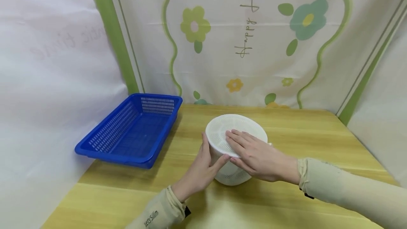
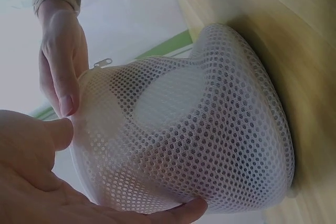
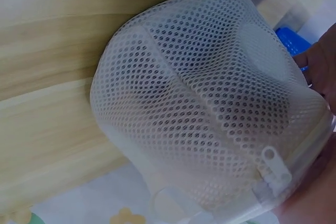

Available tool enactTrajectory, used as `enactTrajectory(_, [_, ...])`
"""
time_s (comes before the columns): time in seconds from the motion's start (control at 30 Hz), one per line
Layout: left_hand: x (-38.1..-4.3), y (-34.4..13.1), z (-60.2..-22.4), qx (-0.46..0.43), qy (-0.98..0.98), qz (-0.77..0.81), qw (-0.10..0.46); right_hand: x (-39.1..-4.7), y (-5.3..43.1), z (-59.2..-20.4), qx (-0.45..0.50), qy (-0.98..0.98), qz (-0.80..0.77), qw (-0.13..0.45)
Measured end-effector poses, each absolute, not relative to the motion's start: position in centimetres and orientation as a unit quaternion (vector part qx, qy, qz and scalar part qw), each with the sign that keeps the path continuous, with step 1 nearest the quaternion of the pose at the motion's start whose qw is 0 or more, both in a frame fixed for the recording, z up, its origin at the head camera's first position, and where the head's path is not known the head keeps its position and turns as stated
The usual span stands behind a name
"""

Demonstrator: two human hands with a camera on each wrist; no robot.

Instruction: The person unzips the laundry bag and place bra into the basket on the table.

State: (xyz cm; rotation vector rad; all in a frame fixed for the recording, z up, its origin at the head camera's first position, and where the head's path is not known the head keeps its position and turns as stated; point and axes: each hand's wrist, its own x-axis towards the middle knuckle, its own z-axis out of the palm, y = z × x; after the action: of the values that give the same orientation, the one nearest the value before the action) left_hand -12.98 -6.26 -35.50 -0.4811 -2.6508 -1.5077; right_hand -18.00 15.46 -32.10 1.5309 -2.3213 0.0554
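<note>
curtains point(image 1: 219, 54) on three sides of a wood-grain table point(image 1: 318, 140) mark a screened-off booth.

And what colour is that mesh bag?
The mesh bag is white, dotted with small holes; it shows best in the right wrist view.

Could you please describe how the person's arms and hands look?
The left hand and right hand wear no gloves. The left sleeve and right sleeve are pale beige with gathered cuffs; dark lettering marks the left one. A black piece shows at each cuff.
</note>
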Motion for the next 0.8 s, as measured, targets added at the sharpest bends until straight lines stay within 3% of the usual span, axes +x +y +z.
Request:
enactTrajectory(0.4, [-13.1, -6.1, -35.3, -0.165, -0.855, -0.492, 0.023, -18.1, 14.8, -32.5, 0.542, -0.816, 0.038, 0.198])
enactTrajectory(0.8, [-13.7, -6.2, -35.5, -0.189, -0.855, -0.482, 0.023, -18.1, 14.8, -31.6, 0.547, -0.822, 0.031, 0.154])
